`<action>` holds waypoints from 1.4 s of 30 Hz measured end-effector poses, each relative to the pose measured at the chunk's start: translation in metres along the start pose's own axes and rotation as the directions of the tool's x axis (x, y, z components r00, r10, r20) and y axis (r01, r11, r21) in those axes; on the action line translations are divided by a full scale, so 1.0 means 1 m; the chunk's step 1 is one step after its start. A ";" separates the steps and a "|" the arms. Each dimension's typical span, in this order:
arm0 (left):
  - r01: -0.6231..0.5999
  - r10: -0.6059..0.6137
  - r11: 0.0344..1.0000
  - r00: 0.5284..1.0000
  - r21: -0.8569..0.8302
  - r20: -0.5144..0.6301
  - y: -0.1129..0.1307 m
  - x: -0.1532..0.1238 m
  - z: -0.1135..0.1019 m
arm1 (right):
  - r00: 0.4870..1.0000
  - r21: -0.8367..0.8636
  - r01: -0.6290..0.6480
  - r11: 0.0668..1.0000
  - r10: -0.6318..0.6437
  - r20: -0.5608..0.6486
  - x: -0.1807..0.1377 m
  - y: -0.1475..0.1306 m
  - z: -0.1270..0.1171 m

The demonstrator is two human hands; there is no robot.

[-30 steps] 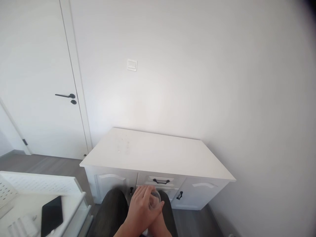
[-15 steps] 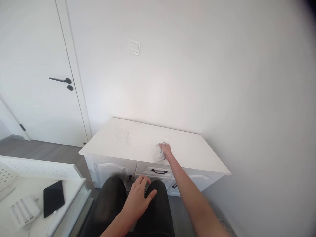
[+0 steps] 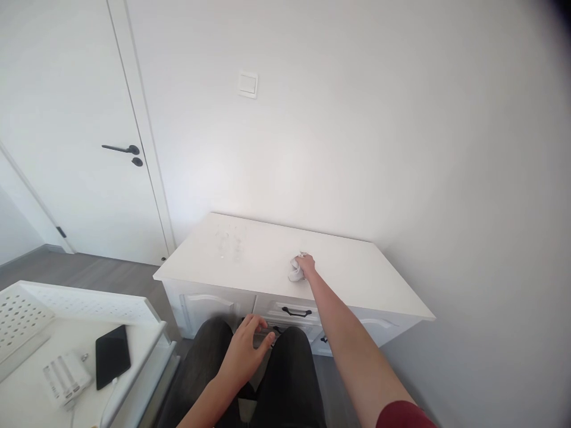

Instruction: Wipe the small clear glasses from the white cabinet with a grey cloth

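Note:
A crumpled white cloth (image 3: 295, 271) lies pressed against the white cabinet top (image 3: 357, 267), gripped by my right hand (image 3: 307, 264). My left hand (image 3: 246, 351) hangs in the air over my knees, in front of the cabinet, with its fingers apart and nothing in them. Wet-looking marks (image 3: 229, 242) show on the left part of the cabinet top, to the left of the cloth.
At the lower left stands a white desk with a perforated rim (image 3: 98, 306). On it are a black tablet (image 3: 112, 356) with a cable and a white power strip (image 3: 66, 377). Black handles (image 3: 297, 312) stick out from the cabinet front. A door (image 3: 80, 119) is at the left.
The view has turned slightly left, so the scene shifts to the right. My right hand, still holding the cloth, has moved a little on the cabinet top. My left hand remains open.

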State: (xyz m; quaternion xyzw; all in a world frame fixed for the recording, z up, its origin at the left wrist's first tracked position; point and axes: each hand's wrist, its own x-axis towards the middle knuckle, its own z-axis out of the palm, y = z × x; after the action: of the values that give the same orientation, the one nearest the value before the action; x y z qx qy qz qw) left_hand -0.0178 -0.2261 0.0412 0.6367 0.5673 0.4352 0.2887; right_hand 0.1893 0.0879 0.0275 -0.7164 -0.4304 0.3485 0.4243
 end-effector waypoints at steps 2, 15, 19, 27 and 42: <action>0.059 -0.064 0.995 0.997 -0.086 -0.050 -0.016 0.012 -0.003 | 1.000 0.080 -0.006 0.997 0.007 -0.014 -0.010 0.004 -0.005; 0.301 -0.438 0.492 0.896 -0.817 0.066 -0.076 0.170 -0.053 | 0.953 0.802 -0.291 0.521 0.088 0.289 -0.146 0.038 -0.050; 0.293 -0.400 0.412 0.909 -0.863 0.118 -0.074 0.192 -0.044 | 0.911 0.806 -0.399 0.437 0.085 0.404 -0.167 0.035 -0.044; 0.259 -0.401 0.356 0.910 -0.898 0.104 -0.073 0.223 -0.047 | 0.879 0.763 -0.459 0.454 0.110 0.464 -0.182 0.033 -0.033; 0.266 -0.384 0.524 0.922 -0.809 0.055 0.022 0.029 0.020 | 0.802 0.789 -0.403 0.464 -0.237 0.549 -0.275 0.014 -0.082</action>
State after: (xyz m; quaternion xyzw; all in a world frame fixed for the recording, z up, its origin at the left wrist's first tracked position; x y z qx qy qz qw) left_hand 0.0097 -0.1994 0.0574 0.2895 0.4354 0.6223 0.5826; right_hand 0.1587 -0.1918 0.0845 -0.2665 -0.2581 0.7442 0.5555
